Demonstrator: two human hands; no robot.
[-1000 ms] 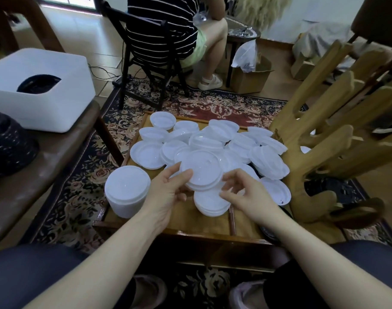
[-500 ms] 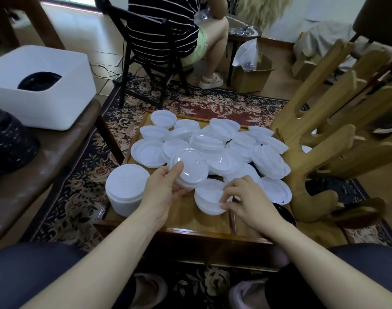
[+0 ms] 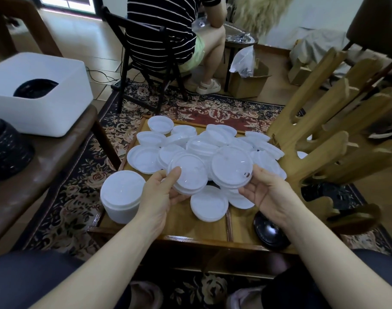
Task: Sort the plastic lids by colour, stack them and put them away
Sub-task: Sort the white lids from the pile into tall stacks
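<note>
Both hands are up over the low wooden table (image 3: 208,230), each with white lids. The left hand (image 3: 161,192) grips a small stack of lids (image 3: 188,172) from its near-left edge, thumb lying over the top rim, fingers curled underneath. That stack is round, so no long axis to speak of; its flat face tilts up and toward the camera, far edge higher than the near one. The right hand (image 3: 266,190) holds a second lid (image 3: 231,167) by its right rim, thumb on top near a small dark hole in the lid, fingers tucked beneath, palm turned inward and up. This lid also faces up and leans toward the viewer. The two held pieces sit side by side, rims just about touching (I cannot tell whether they actually meet). Both forearms reach in from the bottom corners, wrists slightly bent, hands facing each other.

Below them lies another stack of lids (image 3: 209,202) flat on the table, and behind spreads the loose pile of lids (image 3: 212,139), overlapping at all angles. At the table's left corner stands a tall finished stack (image 3: 122,196), upright, face up. A black lid (image 3: 270,233) rests at the table's right edge, near the right wrist. To the right leans a wooden rack (image 3: 324,139). On the bench at left sits a white bin (image 3: 41,94) with black lids inside. Further back a seated person in a striped shirt (image 3: 161,30) occupies a black chair on the patterned rug (image 3: 212,110)
</note>
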